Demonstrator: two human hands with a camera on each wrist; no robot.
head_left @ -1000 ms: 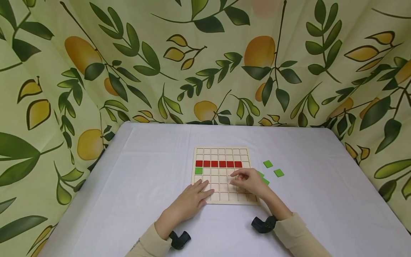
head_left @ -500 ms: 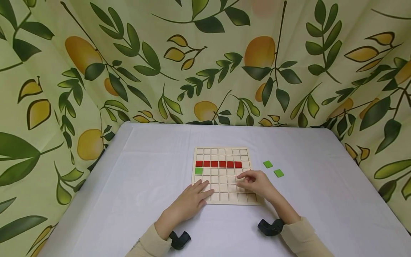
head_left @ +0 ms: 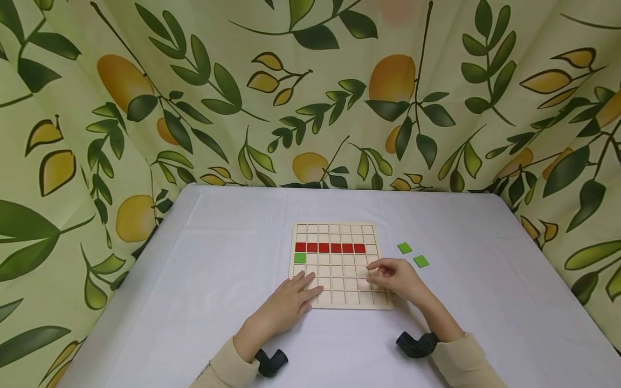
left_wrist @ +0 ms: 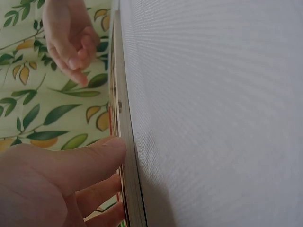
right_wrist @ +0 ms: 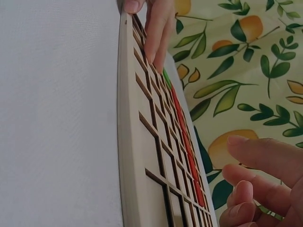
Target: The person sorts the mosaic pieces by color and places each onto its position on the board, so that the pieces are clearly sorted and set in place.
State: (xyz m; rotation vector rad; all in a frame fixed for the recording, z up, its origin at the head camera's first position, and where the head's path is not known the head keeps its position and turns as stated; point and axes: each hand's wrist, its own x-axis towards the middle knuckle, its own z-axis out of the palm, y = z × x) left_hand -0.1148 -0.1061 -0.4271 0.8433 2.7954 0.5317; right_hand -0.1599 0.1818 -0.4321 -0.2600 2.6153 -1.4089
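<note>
A pale wooden grid board (head_left: 335, 283) lies flat on the table. In one of its rows sits a line of red square tiles (head_left: 331, 248); below the leftmost is a green tile (head_left: 300, 258). My left hand (head_left: 286, 302) rests with straight fingers on the board's near left part, its thumb (left_wrist: 102, 156) at the near edge in the left wrist view. Over the board's right side hovers my right hand (head_left: 398, 277), fingers loosely bent. The right wrist view shows its thumb (right_wrist: 270, 153) apart from the fingers, nothing visible between them.
Two loose green tiles (head_left: 405, 248) lie on the white-covered table (head_left: 233, 237) right of the board. A leaf-and-fruit patterned curtain (head_left: 310, 108) stands behind and at both sides. Each wrist carries a black device (head_left: 417, 345).
My right hand has moved right across the board, toward its right edge. The green tiles partly seen beside it a second ago are now hidden behind it. The left hand has stayed put.
</note>
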